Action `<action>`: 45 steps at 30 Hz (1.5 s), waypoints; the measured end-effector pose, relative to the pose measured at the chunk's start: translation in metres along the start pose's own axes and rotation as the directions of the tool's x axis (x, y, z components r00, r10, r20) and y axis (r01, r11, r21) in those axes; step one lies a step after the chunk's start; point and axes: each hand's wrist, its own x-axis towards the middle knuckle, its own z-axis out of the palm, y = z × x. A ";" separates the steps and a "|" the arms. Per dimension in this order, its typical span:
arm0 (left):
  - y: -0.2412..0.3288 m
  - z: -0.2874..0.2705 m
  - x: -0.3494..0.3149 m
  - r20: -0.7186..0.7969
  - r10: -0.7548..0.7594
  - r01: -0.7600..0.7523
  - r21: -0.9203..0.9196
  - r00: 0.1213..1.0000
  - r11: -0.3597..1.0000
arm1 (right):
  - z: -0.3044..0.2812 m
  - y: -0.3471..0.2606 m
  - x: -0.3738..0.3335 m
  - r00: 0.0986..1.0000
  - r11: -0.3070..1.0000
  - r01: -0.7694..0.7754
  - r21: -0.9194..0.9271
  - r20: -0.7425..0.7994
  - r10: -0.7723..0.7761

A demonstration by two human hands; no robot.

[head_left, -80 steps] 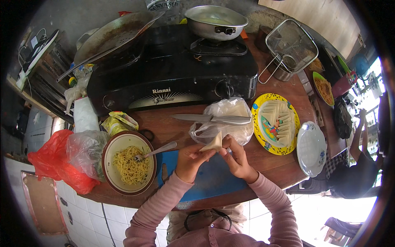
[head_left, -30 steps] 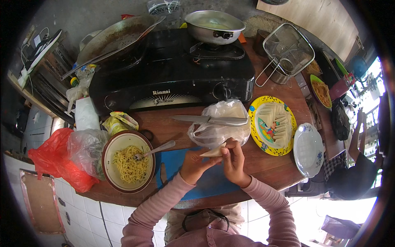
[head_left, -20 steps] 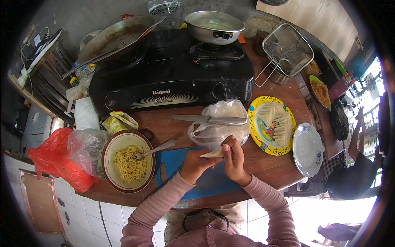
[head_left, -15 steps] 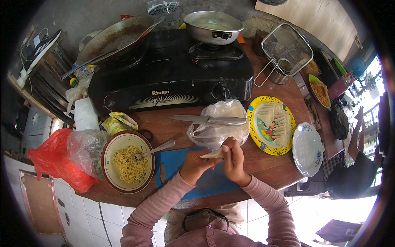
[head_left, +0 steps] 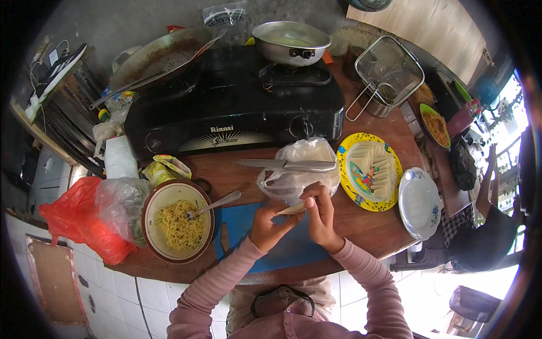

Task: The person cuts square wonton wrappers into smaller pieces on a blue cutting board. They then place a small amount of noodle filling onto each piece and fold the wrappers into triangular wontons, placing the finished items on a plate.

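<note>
Above the blue cutting board (head_left: pixel 237 223), a small pale folded pastry wrapper (head_left: pixel 292 209) is pinched by my left hand (head_left: pixel 269 226). My right hand (head_left: pixel 322 219) has its thumb and bent fingers closed at the wrapper's other end. What is inside the fold is hidden. Just beyond my hands, a knife (head_left: pixel 310 165) lies across a clear plastic bag (head_left: pixel 302 181). A yellow-rimmed plate (head_left: pixel 344 183) to the right carries several folded triangular wrappers (head_left: pixel 384 181). On the left, a brown-rimmed bowl (head_left: pixel 151 240) holds noodles (head_left: pixel 179 223) with a spoon (head_left: pixel 223 201) in them.
A black two-burner stove (head_left: pixel 226 107) bears a wok (head_left: pixel 164 53) and a metal pot (head_left: pixel 291 45). At the right edge sits a white plate (head_left: pixel 416 198), with a wire strainer (head_left: pixel 389 68) farther back. Red plastic bag (head_left: pixel 79 217) at left; another person (head_left: pixel 480 243) at far right.
My right fingers have shifted slightly around the wrapper's end, and less of the wrapper shows. The whole view has tilted a little; the other things stay in place.
</note>
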 end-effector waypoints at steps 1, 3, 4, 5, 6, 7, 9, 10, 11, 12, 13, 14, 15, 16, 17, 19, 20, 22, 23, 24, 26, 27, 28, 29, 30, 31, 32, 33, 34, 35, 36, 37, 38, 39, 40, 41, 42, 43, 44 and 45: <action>0.000 0.000 0.000 -0.018 0.081 -0.080 0.060 0.997 0.995 | 0.000 0.000 0.000 1.000 0.999 0.024 -0.042 0.008 -0.023; 0.001 -0.001 0.002 -0.027 0.069 -0.069 -0.009 0.997 0.998 | 0.000 0.000 -0.001 0.997 0.995 -0.072 0.067 0.016 0.071; 0.001 -0.001 0.002 -0.031 0.064 -0.066 -0.044 0.997 0.997 | 0.000 -0.001 -0.003 0.993 0.986 -0.117 0.121 0.025 0.115; 0.002 -0.001 0.002 -0.018 0.011 -0.013 -0.097 1.000 0.995 | 0.001 -0.001 -0.004 0.991 0.974 -0.132 0.181 -0.002 0.135; 0.003 -0.002 0.002 -0.002 -0.041 0.040 -0.151 0.999 0.988 | 0.002 -0.001 -0.004 0.988 0.960 -0.144 0.241 -0.026 0.155; 0.004 -0.002 0.002 0.017 -0.092 0.094 -0.203 0.996 0.975 | 0.003 -0.001 -0.006 0.981 0.934 -0.168 0.314 -0.043 0.191; 0.004 -0.004 0.002 0.046 -0.022 0.028 -0.137 0.999 0.990 | -0.001 -0.003 -0.010 0.979 0.960 -0.174 0.219 -0.064 0.192; 0.004 -0.005 0.003 0.070 0.007 0.002 -0.120 0.998 0.993 | -0.003 -0.003 -0.013 0.978 0.966 -0.172 0.195 -0.080 0.190; 0.003 -0.006 0.003 0.108 -0.010 0.020 -0.089 0.994 0.996 | -0.004 -0.004 -0.017 0.972 0.962 -0.196 0.192 -0.090 0.217; 0.002 -0.007 0.003 0.151 -0.035 0.047 -0.075 0.988 0.996 | -0.005 -0.004 -0.021 0.966 0.956 -0.210 0.205 -0.106 0.235; 0.001 -0.008 0.004 0.198 -0.079 0.093 -0.061 0.977 0.994 | -0.006 -0.004 -0.024 0.960 0.950 -0.223 0.220 -0.121 0.254; -0.001 -0.008 0.005 0.213 -0.068 0.079 -0.046 0.975 0.996 | -0.007 -0.004 -0.028 0.952 0.941 -0.248 0.231 -0.121 0.280; -0.002 -0.008 0.006 0.227 -0.074 0.084 -0.036 0.971 0.996 | -0.009 -0.003 -0.031 0.945 0.931 -0.272 0.242 -0.117 0.307; -0.003 -0.008 0.005 0.243 -0.090 0.101 -0.034 0.966 0.994 | -0.010 -0.003 -0.034 0.937 0.917 -0.301 0.261 -0.101 0.336; -0.003 -0.008 0.004 0.246 -0.084 0.089 -0.011 0.966 0.996 | -0.011 -0.003 -0.037 0.934 0.916 -0.328 0.230 -0.066 0.351; -0.002 -0.009 0.004 0.275 -0.081 0.072 0.042 0.958 0.996 | -0.014 -0.001 -0.039 0.925 0.908 -0.374 0.188 0.000 0.381; -0.002 -0.009 0.005 0.280 -0.072 0.067 0.025 0.957 0.997 | -0.015 -0.001 -0.041 0.933 0.917 -0.357 0.178 0.018 0.360; -0.002 -0.006 0.005 0.294 -0.061 0.062 0.006 0.954 0.998 | -0.019 -0.003 -0.044 0.937 0.925 -0.348 0.154 0.042 0.346; -0.002 -0.005 0.005 0.291 -0.070 0.071 0.005 0.954 0.997 | -0.020 -0.003 -0.046 0.939 0.927 -0.344 0.148 0.036 0.343; -0.002 -0.004 0.005 0.285 -0.079 0.081 0.006 0.955 0.997 | -0.020 -0.004 -0.047 0.940 0.929 -0.340 0.144 0.033 0.339; -0.004 -0.005 0.004 0.290 -0.087 0.090 0.004 0.953 0.996 | -0.020 -0.006 -0.048 0.943 0.931 -0.332 0.154 0.031 0.331; -0.005 -0.006 0.005 0.303 -0.086 0.090 0.000 0.949 0.996 | -0.020 -0.007 -0.048 0.945 0.930 -0.327 0.166 0.031 0.326; -0.006 -0.007 0.004 0.307 -0.094 0.091 0.026 0.947 0.996 | -0.020 -0.007 -0.048 0.945 0.927 -0.325 0.185 0.037 0.324; -0.007 -0.008 0.005 0.323 -0.051 0.047 0.018 0.945 0.999 | -0.020 -0.008 -0.048 0.947 0.929 -0.320 0.188 0.035 0.319; -0.008 -0.009 0.007 0.333 -0.017 0.005 0.039 0.943 0.999 | -0.020 -0.008 -0.048 0.948 0.928 -0.317 0.198 0.038 0.315; -0.009 -0.010 0.007 0.344 0.016 -0.039 0.060 0.939 0.997 | -0.021 -0.008 -0.048 0.951 0.926 -0.308 0.218 0.046 0.305; -0.009 -0.010 0.008 0.340 0.022 -0.041 0.046 0.940 0.998 | -0.021 -0.008 -0.048 0.945 0.926 -0.325 0.193 0.042 0.323; -0.010 -0.009 0.008 0.337 0.029 -0.043 0.032 0.941 0.999 | -0.022 -0.008 -0.047 0.941 0.925 -0.337 0.178 0.043 0.335; -0.010 -0.009 0.008 0.342 0.045 -0.061 0.035 0.939 0.998 | -0.023 -0.007 -0.047 0.935 0.921 -0.354 0.165 0.043 0.352; -0.010 -0.009 0.008 0.339 0.008 -0.011 0.008 0.941 1.000 | -0.025 -0.006 -0.047 0.938 0.926 -0.348 0.146 0.046 0.345; -0.010 -0.010 0.009 0.347 -0.023 0.025 -0.001 0.937 1.000 | -0.026 -0.006 -0.048 0.938 0.928 -0.348 0.131 0.048 0.344; -0.009 -0.010 0.009 0.358 -0.055 0.062 -0.009 0.932 0.998 | -0.028 -0.005 -0.049 0.934 0.927 -0.358 0.115 0.051 0.354; -0.009 -0.011 0.009 0.349 -0.069 0.088 -0.038 0.935 0.995 | -0.030 -0.005 -0.050 0.936 0.931 -0.352 0.095 0.054 0.348; -0.009 -0.011 0.008 0.339 -0.083 0.113 -0.068 0.937 0.991 | -0.032 -0.005 -0.050 0.935 0.933 -0.354 0.074 0.063 0.349; -0.009 -0.012 0.008 0.334 -0.089 0.133 -0.113 0.938 0.985 | -0.035 -0.004 -0.050 0.931 0.932 -0.360 0.045 0.070 0.357; -0.009 -0.013 0.009 0.324 -0.096 0.132 -0.090 0.941 0.987 | -0.036 -0.003 -0.050 0.930 0.931 -0.363 0.047 0.086 0.358; -0.009 -0.013 0.010 0.319 -0.097 0.130 -0.084 0.943 0.988 | -0.037 -0.003 -0.050 0.925 0.927 -0.373 0.042 0.102 0.367; -0.009 -0.014 0.010 0.316 -0.108 0.139 -0.077 0.942 0.987 | -0.038 -0.002 -0.050 0.898 0.903 -0.429 0.008 0.108 0.426; -0.010 -0.014 0.011 0.321 -0.081 0.107 -0.064 0.944 0.992 | -0.039 -0.002 -0.051 0.920 0.925 -0.378 0.038 0.123 0.371; -0.010 -0.015 0.012 0.328 -0.065 0.086 -0.050 0.943 0.995 | -0.040 -0.002 -0.050 0.922 0.927 -0.373 0.041 0.129 0.365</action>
